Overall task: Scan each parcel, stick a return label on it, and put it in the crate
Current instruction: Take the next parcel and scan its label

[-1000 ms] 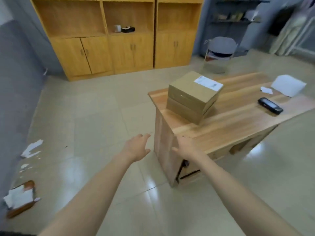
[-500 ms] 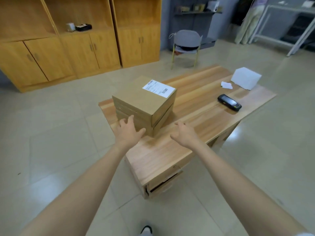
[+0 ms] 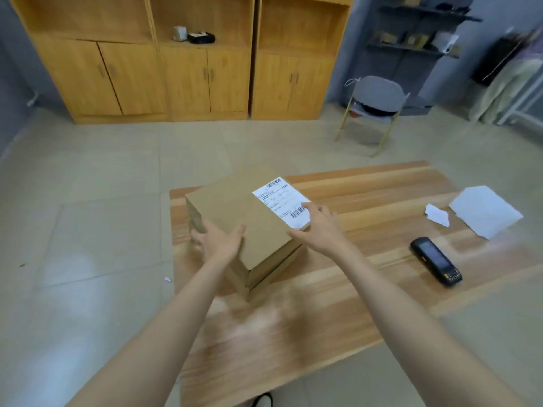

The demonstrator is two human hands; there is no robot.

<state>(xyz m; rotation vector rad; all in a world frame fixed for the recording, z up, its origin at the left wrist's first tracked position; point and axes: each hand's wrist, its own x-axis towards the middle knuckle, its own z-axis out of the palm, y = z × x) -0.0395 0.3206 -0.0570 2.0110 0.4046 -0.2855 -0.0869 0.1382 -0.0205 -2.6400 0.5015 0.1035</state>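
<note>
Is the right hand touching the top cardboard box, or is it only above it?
Touching. In the head view the right hand lies on the top cardboard box at its right edge, with fingertips overlapping the white shipping label; no gap shows.

A single wide-angle camera rides on the person's head, looking forward and steeply down. It stands close over the near edge of the wooden bench [image 3: 338,304], so both forearms run up from the bottom corners toward the frame's middle. Beyond the bench the view takes in the tiled floor [image 3: 102,215], with the yellow cabinets [image 3: 182,74] and a grey chair [image 3: 376,98] far off along the top. Straight lines bow toward the edges. No second view shares the scene.
</note>
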